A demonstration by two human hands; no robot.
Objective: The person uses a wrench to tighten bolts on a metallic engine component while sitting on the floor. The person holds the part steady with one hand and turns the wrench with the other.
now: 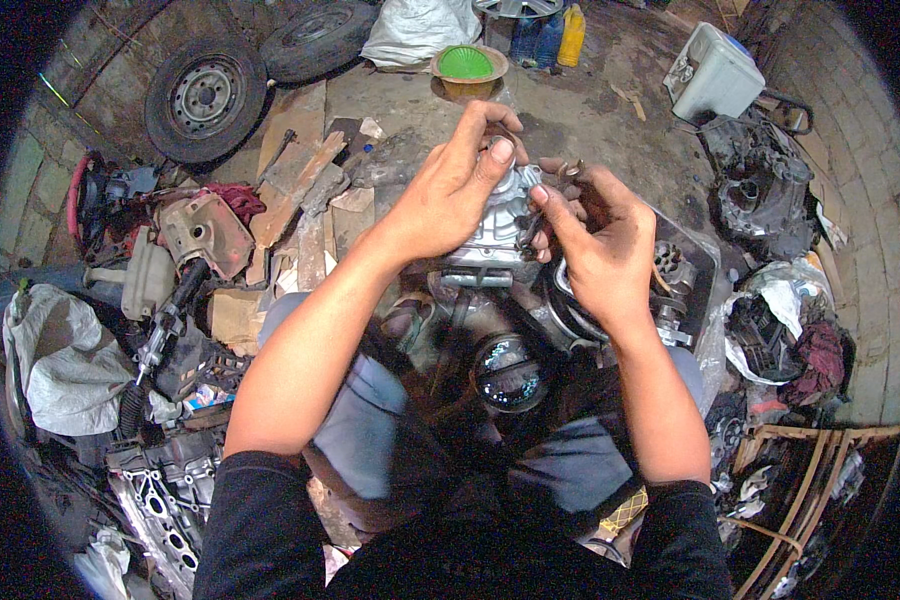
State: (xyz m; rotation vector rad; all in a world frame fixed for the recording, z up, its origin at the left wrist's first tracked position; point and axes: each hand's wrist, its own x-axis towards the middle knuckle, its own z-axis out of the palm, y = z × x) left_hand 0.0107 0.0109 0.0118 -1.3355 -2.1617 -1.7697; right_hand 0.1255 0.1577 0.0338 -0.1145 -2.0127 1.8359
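A casting point(503, 224) sits between left hand point(452, 192) and right hand point(612, 238), basin point(467, 90) beyond.

From here, the ribbed part point(498, 230) looks like satiny metal. I see a matt rubber tyre point(206, 149) and a smooth plastic bowl point(465, 64).

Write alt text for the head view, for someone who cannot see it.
A left hand and a right hand, both bare, grip a silvery metal part above a cluttered floor. At the top, a green bowl sits in a tan basin; two wheels are upper left.
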